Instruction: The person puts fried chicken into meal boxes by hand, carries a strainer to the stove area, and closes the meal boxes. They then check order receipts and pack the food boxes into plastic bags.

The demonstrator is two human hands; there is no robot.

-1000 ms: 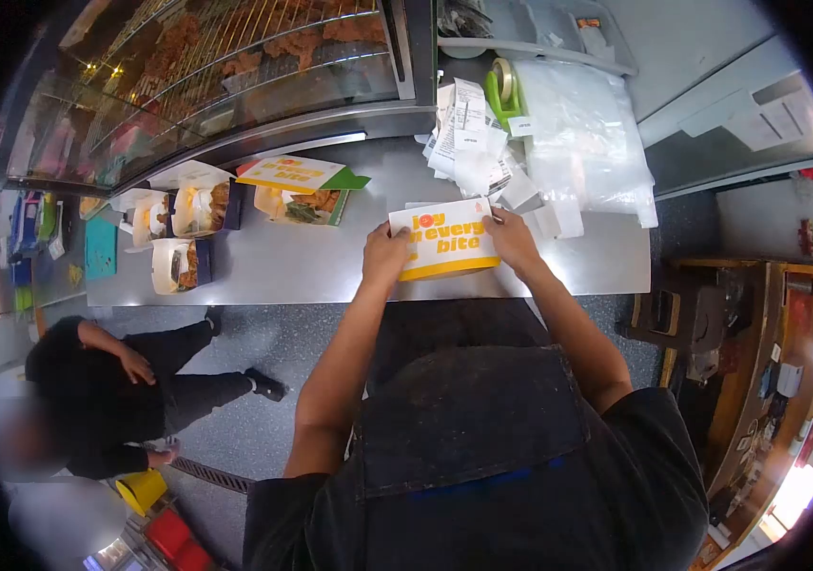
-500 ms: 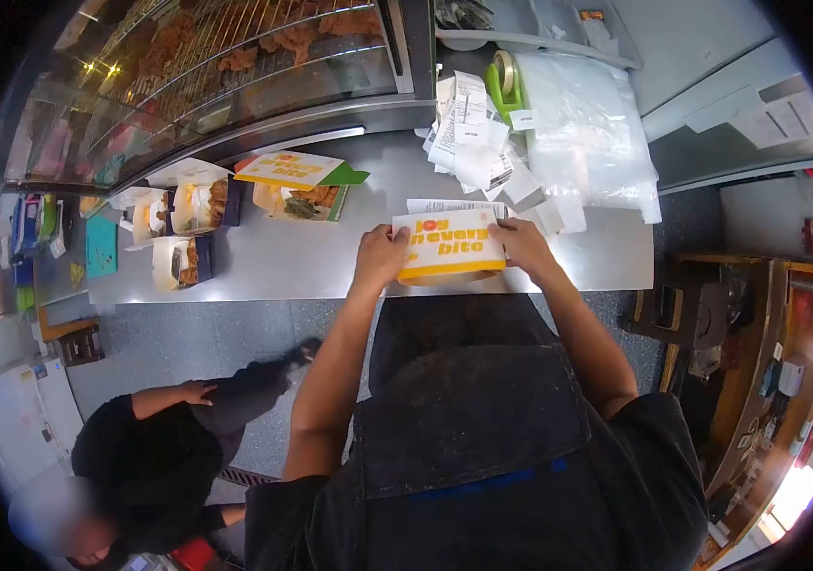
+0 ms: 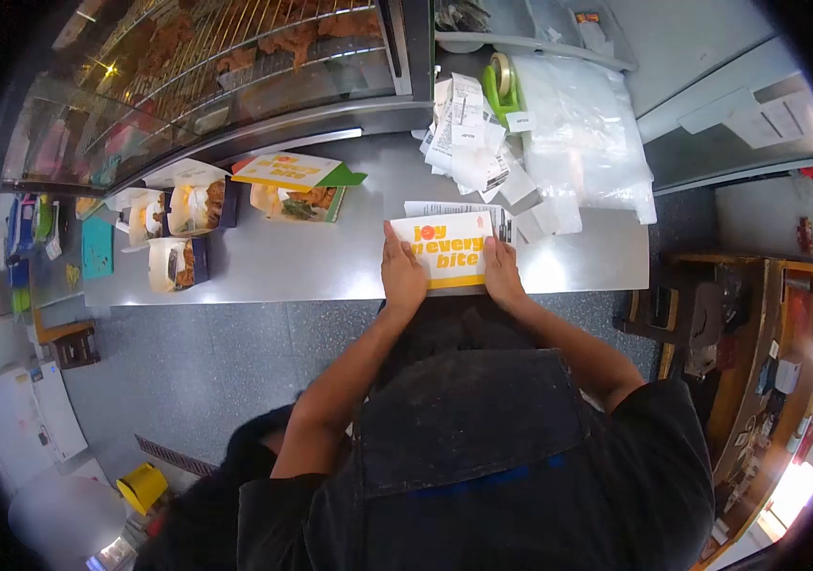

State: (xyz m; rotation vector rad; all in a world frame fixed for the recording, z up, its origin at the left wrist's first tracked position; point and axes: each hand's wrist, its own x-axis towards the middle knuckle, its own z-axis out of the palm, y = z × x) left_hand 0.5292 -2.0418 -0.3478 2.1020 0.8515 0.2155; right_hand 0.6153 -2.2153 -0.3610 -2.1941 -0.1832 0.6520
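A white and yellow takeaway box [image 3: 446,249] with "joy in every bite" on its lid sits at the counter's front edge, between my palms. My left hand [image 3: 403,269] presses its left side with fingers stretched along it. On the opposite side, my right hand [image 3: 501,269] grips the box, thumb on top. Behind the box lies a printed receipt [image 3: 454,206], partly covered by it. To the left stands another takeaway box [image 3: 296,202], its lid raised, with food and green leaves inside.
Several open food boxes [image 3: 199,206] stand on the left of the metal counter [image 3: 330,257]. Receipts [image 3: 463,133], a green tape dispenser [image 3: 499,88] and plastic bags [image 3: 587,133] lie at the back right. A glass display cabinet [image 3: 235,76] holds fried food. Another person [image 3: 225,495] is close behind on my left.
My hands have shifted from the box's upper corners down to its sides, and its lid now lies flatter. The other person has moved closer behind my left arm.
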